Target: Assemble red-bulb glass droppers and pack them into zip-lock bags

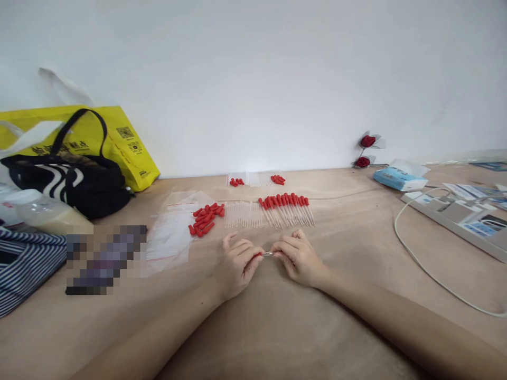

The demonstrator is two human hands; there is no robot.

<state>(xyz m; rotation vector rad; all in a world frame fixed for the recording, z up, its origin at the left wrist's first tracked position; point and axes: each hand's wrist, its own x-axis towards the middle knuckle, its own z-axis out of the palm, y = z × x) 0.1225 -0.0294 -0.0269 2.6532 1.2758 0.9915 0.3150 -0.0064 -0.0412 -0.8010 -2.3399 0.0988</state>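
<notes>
My left hand [238, 265] pinches a red rubber dropper bulb [259, 254], mostly hidden by the fingers. Between the two hands shows a short stretch of clear dropper tube [268, 254], its other end pinched by my right hand [299, 259]. Bulb and tube meet at my left fingertips; how deep the tube sits in the bulb is hidden. Just beyond my hands lies a row of bare clear tubes [242, 214]. To its right, droppers with red bulbs fitted [288, 208] lie side by side. A pile of loose red bulbs [205, 219] rests to the left of the bare tubes.
Clear plastic bags [168, 232] lie left of the bulbs. Near the wall is another bag [253, 179] with red bulbs beside it. A yellow bag [134, 158], black bag [95, 184] and bottle [47, 211] crowd the left. Tissues [398, 178] and a white cable [420, 269] are right.
</notes>
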